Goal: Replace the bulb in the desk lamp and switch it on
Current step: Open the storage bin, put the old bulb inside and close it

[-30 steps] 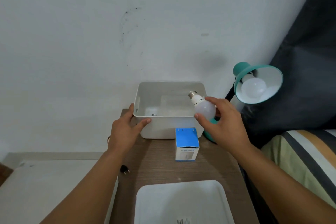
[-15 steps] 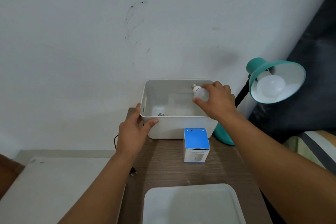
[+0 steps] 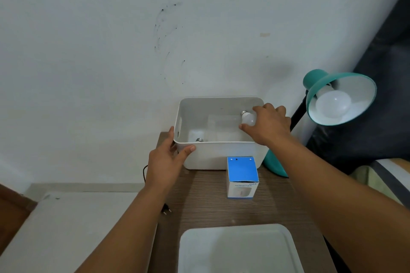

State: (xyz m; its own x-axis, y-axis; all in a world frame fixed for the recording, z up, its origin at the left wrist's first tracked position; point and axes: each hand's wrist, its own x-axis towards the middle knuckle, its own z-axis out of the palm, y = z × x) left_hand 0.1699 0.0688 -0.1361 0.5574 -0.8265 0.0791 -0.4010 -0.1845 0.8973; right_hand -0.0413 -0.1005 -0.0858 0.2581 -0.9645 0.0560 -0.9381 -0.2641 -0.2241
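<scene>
We hold a white bulb (image 3: 249, 119) in our right hand (image 3: 267, 125), its fingers (image 3: 258, 109) closed around the globe and its metal screw base pointing away from us, inside the white bin (image 3: 221, 155) near its right wall. Our left hand (image 3: 166, 163) steadies the bin's near-left corner, thumb on the rim and fingers wrapped around the outer wall. A second bulb (image 3: 199, 139) lies on the bin floor. To the right, the teal desk lamp (image 3: 339, 97) already carries a fitted bulb (image 3: 333, 104), unlit. A blue box (image 3: 242, 176) and a white tray (image 3: 239, 248) stand on the surface (image 3: 204, 201); a loose plug (image 3: 166, 209) lies at its left edge. We judge the exchange done, with plugging in and switching on remaining.
</scene>
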